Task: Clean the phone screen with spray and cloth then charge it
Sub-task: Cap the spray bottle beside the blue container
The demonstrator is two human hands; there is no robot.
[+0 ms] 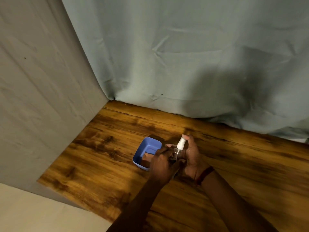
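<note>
While both grip it, spray bottle point(178, 150) sits between left hand point(163, 162) and right hand point(194, 156).

Both hands on spray bottle point(178, 150), blue tub point(142, 151) beside

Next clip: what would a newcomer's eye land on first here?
The two hands meeting low in the middle: the right hand holds a small clear spray bottle with a white nozzle, and the left hand closes in beside it. Just left of them a blue tub sits on the wooden table.
</note>
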